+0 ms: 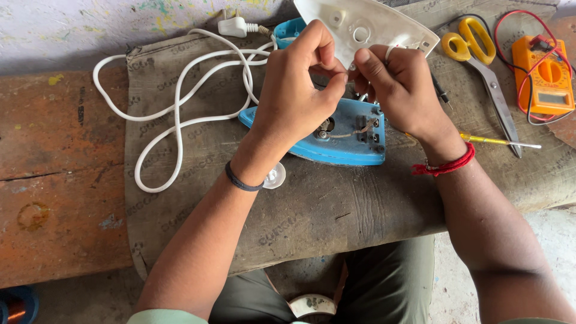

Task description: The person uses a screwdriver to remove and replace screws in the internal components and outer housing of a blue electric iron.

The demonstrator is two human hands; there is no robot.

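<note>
1. Left hand [300, 90]: pinched shut, thumb and forefinger closed on something fine at the tip of the white cover [366, 27]; too small to tell what, likely a thin wire.
2. Right hand [399, 87]: clenched too, fingertips pinching the same spot, touching the left fingertips. White loop around one finger, possibly wire.
3. White cover: tilted up just beyond both hands, inner face toward the camera, narrow end pointing down into the pinch.
4. Blue iron body [345, 135]: directly under both hands, flat on the counter [336, 204], opened, terminals showing. Long axis left-right, pointed nose toward the left hand's side, square heel under the right wrist.
5. Key relation: pinch point sits above the heel-end terminals, both hands about equally near.
6. White cord [180, 114]: coiled outboard of the left hand, plug [234, 25] at the far edge.
7. Outboard of the right hand: screwdriver [501, 141] near the wrist, scissors [480, 66], orange multimeter [549, 75] farther out.
</note>
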